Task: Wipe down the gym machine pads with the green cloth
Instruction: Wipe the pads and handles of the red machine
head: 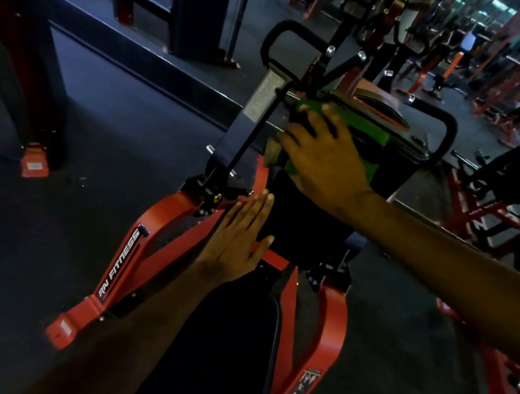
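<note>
I had the right hand [321, 159] flat on the green cloth [372, 139], with the fingers spread and almost straight. They pressed on the cloth and did not curl round it. The cloth lay at the upper end of the black pad [303, 216], near its left edge. Green showed to the right of the hand and a little under the palm. The left hand [239, 237] was lower, at the left edge of the same pad. Its fingers were straight and close together and touched the pad's side, and it held nothing. Below the pad was the dark seat [230, 344], and my left forearm passed over it. The red frame [160, 222] stood on both sides of the seat, on the dark floor [44, 232].
</note>
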{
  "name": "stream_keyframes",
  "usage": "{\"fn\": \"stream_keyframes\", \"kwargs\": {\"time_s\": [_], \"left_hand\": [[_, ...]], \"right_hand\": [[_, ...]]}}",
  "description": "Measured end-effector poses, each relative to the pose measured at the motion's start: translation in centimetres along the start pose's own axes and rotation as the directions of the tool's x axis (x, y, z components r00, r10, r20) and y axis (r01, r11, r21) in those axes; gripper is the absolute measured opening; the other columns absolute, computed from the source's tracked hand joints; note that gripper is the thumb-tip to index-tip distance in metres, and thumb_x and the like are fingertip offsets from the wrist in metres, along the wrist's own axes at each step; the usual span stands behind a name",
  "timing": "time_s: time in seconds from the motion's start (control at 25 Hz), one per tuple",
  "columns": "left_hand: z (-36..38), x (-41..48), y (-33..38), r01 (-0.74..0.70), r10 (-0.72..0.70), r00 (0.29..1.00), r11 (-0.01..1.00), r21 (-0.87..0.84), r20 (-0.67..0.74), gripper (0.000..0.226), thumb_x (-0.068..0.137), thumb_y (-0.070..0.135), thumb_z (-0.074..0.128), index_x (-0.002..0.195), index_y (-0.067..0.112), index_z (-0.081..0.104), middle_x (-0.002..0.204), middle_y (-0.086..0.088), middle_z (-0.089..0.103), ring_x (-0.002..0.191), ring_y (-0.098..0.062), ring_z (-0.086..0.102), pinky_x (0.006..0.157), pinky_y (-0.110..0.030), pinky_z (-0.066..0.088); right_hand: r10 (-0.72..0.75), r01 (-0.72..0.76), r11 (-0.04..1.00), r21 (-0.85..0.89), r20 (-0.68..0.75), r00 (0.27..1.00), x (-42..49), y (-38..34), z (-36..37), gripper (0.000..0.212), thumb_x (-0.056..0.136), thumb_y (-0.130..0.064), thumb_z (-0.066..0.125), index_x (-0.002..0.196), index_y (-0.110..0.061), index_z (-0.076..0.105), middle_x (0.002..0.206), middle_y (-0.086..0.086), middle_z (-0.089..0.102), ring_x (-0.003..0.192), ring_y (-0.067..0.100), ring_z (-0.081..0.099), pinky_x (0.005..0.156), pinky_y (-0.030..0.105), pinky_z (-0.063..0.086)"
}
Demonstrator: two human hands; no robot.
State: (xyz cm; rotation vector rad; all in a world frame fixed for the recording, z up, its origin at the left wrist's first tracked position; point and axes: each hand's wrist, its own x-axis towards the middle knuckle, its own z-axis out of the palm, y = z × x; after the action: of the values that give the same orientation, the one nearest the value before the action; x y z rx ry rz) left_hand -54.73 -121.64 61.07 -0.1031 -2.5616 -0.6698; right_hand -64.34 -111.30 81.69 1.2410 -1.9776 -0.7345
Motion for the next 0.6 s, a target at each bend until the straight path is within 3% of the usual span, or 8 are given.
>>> {"fn": "stream_keyframes", "kwargs": {"time_s": [0.12,0.28,0.4,0.6], "left_hand": [[0.3,0.0,-0.3,-0.002,0.002,1.0,1.0,-0.007,0.005,0.07,0.105,0.046,0.033,0.161,0.012,0.007,0.168,-0.003,0.004,0.155,-0.013,0.003,0.126,-0.039,0.013],[-0.7,0.5,0.0,-0.11,0.11,0.994,0.994,0.0,-0.008,0.068,0.105,0.036,0.041,0.16,0.008,0.013,0.168,-0.009,0.009,0.156,-0.017,0.003,0.126,-0.036,0.007],[-1.5,1.8,0.2,-0.17,0.17,0.985,0.985,0.036,0.001,0.067,0.105,0.035,0.042,0.16,0.007,0.015,0.168,-0.008,0.008,0.156,-0.018,0.004,0.126,-0.035,0.005],[-1.1,2.2,0.3,-0.165,0.165,0.986,0.986,0.034,-0.002,0.068,0.105,0.034,0.042,0.16,0.007,0.014,0.168,-0.008,0.007,0.156,-0.017,0.002,0.126,-0.031,0.0]], "right_hand": [[-0.084,0.084,0.996,0.005,0.068,0.994,1.4,-2.2,0.6,0.039,0.086,-0.032,0.065,0.122,-0.017,0.066,0.127,0.008,0.065,0.13,0.038,0.049,0.115,0.051,0.029],[0.009,-0.005,0.993,0.121,-0.035,0.999,-0.1,1.4,-0.2,0.055,0.081,-0.043,0.075,0.128,-0.019,0.061,0.133,0.007,0.062,0.133,0.035,0.048,0.117,0.049,0.024],[0.076,-0.06,0.984,0.165,-0.09,0.993,-2.0,4.4,-1.0,0.059,0.085,-0.049,0.069,0.135,-0.021,0.056,0.142,0.006,0.056,0.138,0.035,0.042,0.114,0.049,0.024],[0.143,-0.144,0.987,0.074,0.014,0.99,1.8,1.5,-1.2,0.052,0.084,-0.043,0.069,0.128,-0.017,0.06,0.135,0.008,0.06,0.134,0.036,0.046,0.112,0.051,0.029]]}}
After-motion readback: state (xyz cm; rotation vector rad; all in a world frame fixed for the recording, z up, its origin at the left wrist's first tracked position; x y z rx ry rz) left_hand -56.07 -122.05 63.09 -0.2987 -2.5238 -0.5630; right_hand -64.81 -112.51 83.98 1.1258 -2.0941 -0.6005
